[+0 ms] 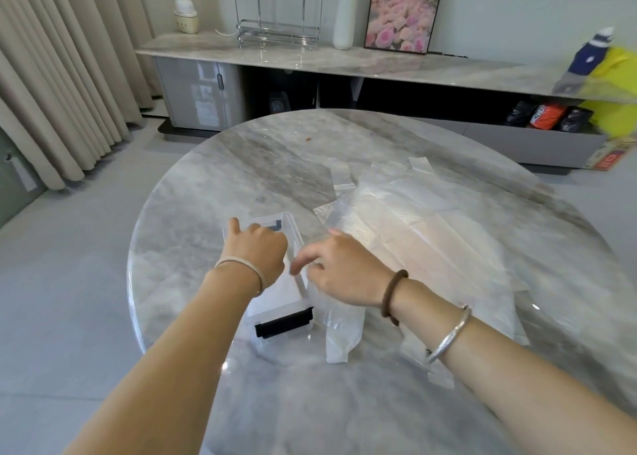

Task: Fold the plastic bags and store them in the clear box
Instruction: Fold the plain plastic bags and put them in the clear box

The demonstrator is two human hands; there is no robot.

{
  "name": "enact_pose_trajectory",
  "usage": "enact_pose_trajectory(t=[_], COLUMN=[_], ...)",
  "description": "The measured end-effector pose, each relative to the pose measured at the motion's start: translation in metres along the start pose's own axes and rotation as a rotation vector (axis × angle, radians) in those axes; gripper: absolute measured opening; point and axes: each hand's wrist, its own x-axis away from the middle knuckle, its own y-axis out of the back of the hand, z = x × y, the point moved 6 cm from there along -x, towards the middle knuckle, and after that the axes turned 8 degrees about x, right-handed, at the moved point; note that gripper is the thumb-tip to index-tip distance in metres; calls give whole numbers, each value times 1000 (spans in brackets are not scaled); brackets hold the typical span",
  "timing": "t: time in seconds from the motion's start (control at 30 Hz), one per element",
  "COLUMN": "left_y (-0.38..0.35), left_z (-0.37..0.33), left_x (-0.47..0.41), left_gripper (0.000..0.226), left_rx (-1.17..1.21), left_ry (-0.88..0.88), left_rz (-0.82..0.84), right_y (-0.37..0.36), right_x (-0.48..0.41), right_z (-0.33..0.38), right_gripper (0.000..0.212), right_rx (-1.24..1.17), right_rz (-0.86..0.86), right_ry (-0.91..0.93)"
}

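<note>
A clear box with black latches stands on the round marble table, left of centre. My left hand rests over the box, fingers curled on its far rim. My right hand hovers just right of the box, fingers loosely bent and pointing at its rim, holding nothing that I can make out. A folded whitish plastic bag lies beside the box under my right wrist. Several flat clear plastic bags are spread over the table's right half.
A long marble sideboard runs along the far wall with a white vase, a wire rack, a flower picture and a small camera. Curtains hang at the left. A yellow object sits far right.
</note>
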Motion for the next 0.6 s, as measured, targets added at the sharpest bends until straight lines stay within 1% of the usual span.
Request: enact_pose_trajectory(t=[0.03, 0.07, 0.1, 0.13, 0.17, 0.2, 0.23, 0.27, 0.33, 0.37, 0.43, 0.53, 0.6], left_y=[6, 12, 19, 24, 30, 36, 39, 41, 43, 41, 32, 21, 14], left_z=[-4, -9, -15, -20, -26, -31, -36, -44, -64, -74, -92, -110, -114], left_x=[-1, -1, -1, -1, -1, 0, 0, 1, 1, 0, -2, -5, -4], left_gripper=[32, 35, 36, 36, 35, 34, 32, 31, 31, 32, 32, 29, 20], left_rx=[12, 25, 44, 74, 120, 168, 214, 254, 313, 321, 284, 241, 159], left_ry=[6, 0, -8, -10, -2, 8, 13, -7, -95, -134, -168, -200, -211], left_rz=[-43, -97, -154, -211, -265, -314, -355, -395, -444, -425, -299, -146, -76], right_y=[8, 12, 11, 5, -6, -17, -27, -33, -35, -34, -29, -19, -11], right_x=[8, 15, 23, 30, 38, 45, 51, 55, 60, 61, 65, 71, 76], right_z=[-15, -33, -53, -73, -91, -106, -116, -123, -131, -133, -135, -139, -142], right_gripper=[33, 31, 30, 34, 44, 56, 64, 64, 49, 41, 28, 24, 21], right_rx=[-58, -60, -11, 62, 138, 195, 231, 248, 219, 185, 126, 56, -101], right_rz=[-90, -151, -154, -98, 6, 115, 186, 205, 145, 111, 69, -6, -82], right_ry=[-60, -130, -210, -303, -395, -457, -485, -496, -489, -481, -491, -506, -523])
